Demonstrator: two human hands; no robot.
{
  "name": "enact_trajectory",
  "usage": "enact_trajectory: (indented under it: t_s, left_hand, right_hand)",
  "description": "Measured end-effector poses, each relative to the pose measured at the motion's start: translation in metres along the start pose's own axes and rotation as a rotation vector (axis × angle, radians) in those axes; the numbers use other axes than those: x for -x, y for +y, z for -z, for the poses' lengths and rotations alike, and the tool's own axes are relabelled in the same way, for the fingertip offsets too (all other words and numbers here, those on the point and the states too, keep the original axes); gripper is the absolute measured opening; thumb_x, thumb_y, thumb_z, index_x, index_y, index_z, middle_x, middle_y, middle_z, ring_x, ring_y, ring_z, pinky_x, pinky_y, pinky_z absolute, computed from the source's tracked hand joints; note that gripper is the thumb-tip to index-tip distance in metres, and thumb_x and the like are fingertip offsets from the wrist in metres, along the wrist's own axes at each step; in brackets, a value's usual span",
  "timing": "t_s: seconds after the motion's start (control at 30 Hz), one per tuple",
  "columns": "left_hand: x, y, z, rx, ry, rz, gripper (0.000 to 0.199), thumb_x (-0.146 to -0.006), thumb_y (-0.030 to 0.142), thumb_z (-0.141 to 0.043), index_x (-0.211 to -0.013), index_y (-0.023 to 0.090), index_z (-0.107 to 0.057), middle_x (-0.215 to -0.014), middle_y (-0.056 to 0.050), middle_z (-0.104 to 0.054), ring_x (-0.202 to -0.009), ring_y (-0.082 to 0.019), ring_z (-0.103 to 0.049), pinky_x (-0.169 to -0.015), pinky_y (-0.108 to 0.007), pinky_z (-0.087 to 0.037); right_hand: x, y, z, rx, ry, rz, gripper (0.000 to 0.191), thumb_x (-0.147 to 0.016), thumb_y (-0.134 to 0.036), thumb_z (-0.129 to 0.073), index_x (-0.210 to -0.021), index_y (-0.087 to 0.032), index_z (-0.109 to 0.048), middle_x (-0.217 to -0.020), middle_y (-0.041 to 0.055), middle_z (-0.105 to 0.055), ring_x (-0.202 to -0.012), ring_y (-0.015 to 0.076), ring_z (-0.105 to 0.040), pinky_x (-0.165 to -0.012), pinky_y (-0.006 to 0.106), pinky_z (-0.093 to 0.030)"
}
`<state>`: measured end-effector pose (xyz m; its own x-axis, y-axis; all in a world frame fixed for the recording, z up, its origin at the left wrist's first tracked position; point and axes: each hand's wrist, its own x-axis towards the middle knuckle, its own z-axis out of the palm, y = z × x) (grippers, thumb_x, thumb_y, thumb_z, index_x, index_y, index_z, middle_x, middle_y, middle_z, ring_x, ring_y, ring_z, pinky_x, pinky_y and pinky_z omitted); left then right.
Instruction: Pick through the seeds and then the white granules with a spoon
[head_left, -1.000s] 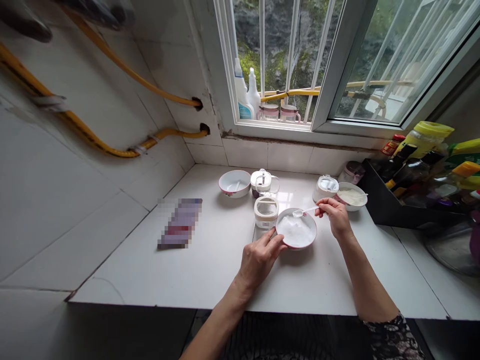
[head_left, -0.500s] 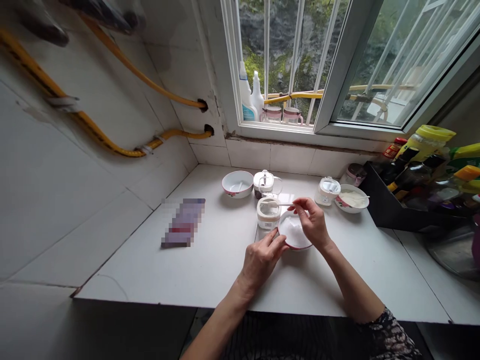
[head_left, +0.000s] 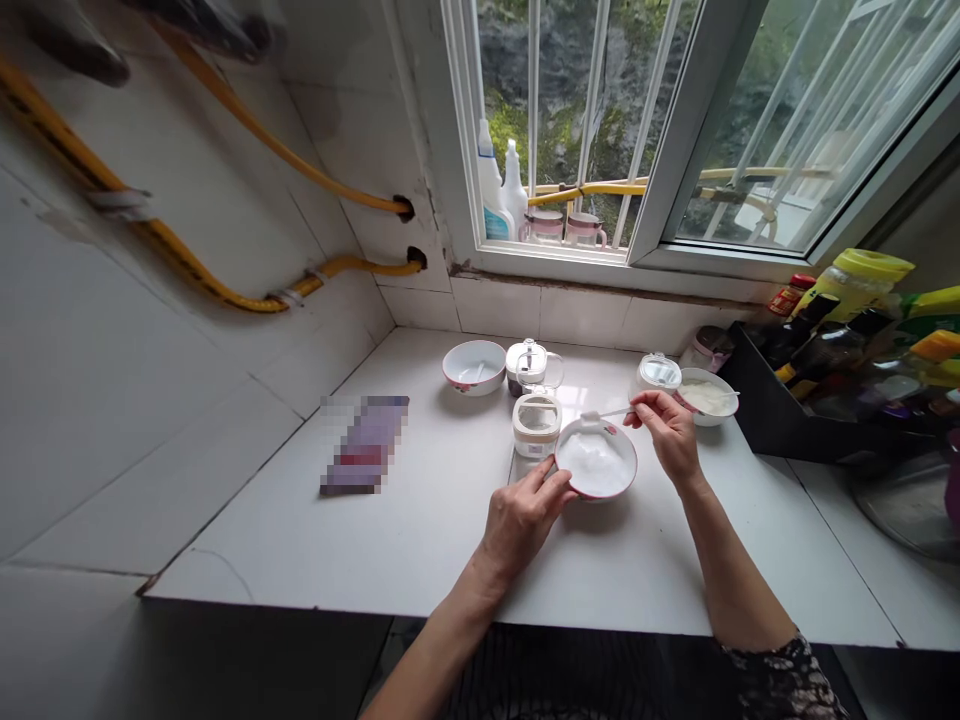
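My left hand (head_left: 529, 515) grips the near left rim of a red-rimmed bowl (head_left: 598, 490) that holds white granules. Pinched by its handle in my right hand (head_left: 667, 430) is a small white spoon (head_left: 592, 417), its head over the bowl's far rim. White stuff appears to be on the spoon head. Against the bowl's left side stands a clear jar (head_left: 537, 440) with a cream rim, its top uncovered. Just behind that jar is a lidded jar (head_left: 527, 368) with dark contents.
An empty-looking white bowl (head_left: 475, 372) with a spoon sits at the back left. Behind my right hand are another jar (head_left: 658, 375) and a bowl of white powder (head_left: 706, 400). A black box of bottles (head_left: 780, 430) stands right; a blurred-out purple object (head_left: 367, 445) lies left.
My right hand has moved right, carrying the spoon from over the open jar to the far rim of the bowl. My left hand has stayed on the bowl.
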<state>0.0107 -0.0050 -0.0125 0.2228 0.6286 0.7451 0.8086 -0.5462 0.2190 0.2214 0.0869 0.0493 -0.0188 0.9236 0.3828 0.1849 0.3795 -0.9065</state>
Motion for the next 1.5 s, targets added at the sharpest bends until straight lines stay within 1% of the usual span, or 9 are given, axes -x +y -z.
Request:
enact_trajectory:
  t_s: [0.13,0.3,0.4,0.5,0.6,0.73,0.97,1.33,1.5]
  left_hand:
    - [-0.001,0.001,0.001,-0.004,-0.003,-0.013,0.024,-0.101,0.033,-0.048,-0.102,0.018,-0.067,-0.111,-0.01,-0.074,-0.078,-0.015,-0.073,-0.055,-0.021,-0.051]
    - [-0.001,0.0,0.001,0.001,-0.015,-0.013,0.023,-0.101,0.032,-0.049,-0.103,0.018,-0.068,-0.111,-0.011,-0.074,-0.081,-0.015,-0.074,-0.056,-0.019,-0.052]
    - [0.0,-0.001,0.001,0.005,-0.028,-0.006,0.024,-0.101,0.033,-0.049,-0.104,0.018,-0.068,-0.111,-0.011,-0.074,-0.081,-0.015,-0.073,-0.057,-0.019,-0.053]
    - [0.0,-0.001,0.001,0.002,-0.034,0.0,0.023,-0.1,0.032,-0.05,-0.105,0.019,-0.069,-0.111,-0.011,-0.074,-0.081,-0.015,-0.073,-0.058,-0.019,-0.053]
    - [0.0,-0.001,0.002,0.002,-0.03,-0.005,0.023,-0.1,0.032,-0.051,-0.104,0.019,-0.069,-0.111,-0.011,-0.074,-0.08,-0.015,-0.074,-0.057,-0.019,-0.053]
    - [0.0,-0.001,0.001,0.002,-0.03,0.001,0.023,-0.1,0.032,-0.051,-0.103,0.019,-0.069,-0.111,-0.012,-0.074,-0.079,-0.015,-0.073,-0.056,-0.019,-0.052]
    - [0.001,-0.001,0.001,-0.004,-0.028,-0.002,0.022,-0.1,0.031,-0.051,-0.103,0.019,-0.069,-0.112,-0.011,-0.074,-0.076,-0.015,-0.073,-0.054,-0.02,-0.052]
    - [0.002,-0.002,0.0,0.001,-0.047,0.011,0.021,-0.099,0.03,-0.053,-0.104,0.019,-0.069,-0.113,-0.012,-0.073,-0.077,-0.016,-0.073,-0.056,-0.021,-0.053]
    - [0.001,-0.001,0.0,0.001,-0.052,0.01,0.021,-0.098,0.03,-0.053,-0.105,0.02,-0.07,-0.113,-0.011,-0.073,-0.077,-0.016,-0.073,-0.057,-0.02,-0.053]
  right_hand:
    - [0.001,0.005,0.01,0.167,-0.056,0.017,0.012,-0.083,-0.031,-0.056,-0.081,-0.021,-0.061,-0.063,0.0004,-0.065,-0.061,0.0175,-0.062,-0.064,0.032,-0.049]
    - [0.006,0.001,0.004,0.335,-0.122,0.127,0.012,-0.087,-0.027,-0.051,-0.082,-0.022,-0.06,-0.065,0.0007,-0.066,-0.065,0.0181,-0.063,-0.069,0.032,-0.048]
    - [0.008,0.0,0.0,0.369,-0.152,0.128,0.012,-0.087,-0.025,-0.051,-0.079,-0.022,-0.06,-0.064,0.0009,-0.066,-0.065,0.0183,-0.061,-0.069,0.032,-0.047]
    - [0.008,0.003,-0.001,0.309,-0.154,0.06,0.012,-0.085,-0.027,-0.053,-0.079,-0.021,-0.061,-0.064,0.0007,-0.066,-0.064,0.0179,-0.061,-0.066,0.031,-0.046]
    - [0.005,0.006,0.001,0.156,-0.112,-0.049,0.013,-0.082,-0.031,-0.056,-0.078,-0.02,-0.061,-0.061,0.0003,-0.066,-0.061,0.0175,-0.062,-0.062,0.031,-0.047]
    - [-0.001,0.009,0.006,-0.038,-0.077,-0.177,0.017,-0.075,-0.036,-0.064,-0.074,-0.019,-0.062,-0.056,0.0006,-0.066,-0.054,0.0153,-0.057,-0.056,0.03,-0.046]
    - [-0.003,0.01,0.009,-0.164,-0.046,-0.3,0.019,-0.067,-0.036,-0.071,-0.07,-0.018,-0.064,-0.054,0.002,-0.065,-0.054,0.0156,-0.056,-0.055,0.03,-0.045]
    - [-0.005,0.011,0.007,-0.227,-0.014,-0.333,0.019,-0.064,-0.034,-0.072,-0.069,-0.018,-0.065,-0.055,0.0025,-0.067,-0.052,0.0138,-0.055,-0.054,0.029,-0.044]
    - [-0.003,0.005,-0.015,-0.279,-0.038,-0.279,0.029,-0.07,-0.044,-0.073,-0.08,-0.019,-0.062,-0.065,0.004,-0.07,-0.058,0.0162,-0.061,-0.059,0.031,-0.049]
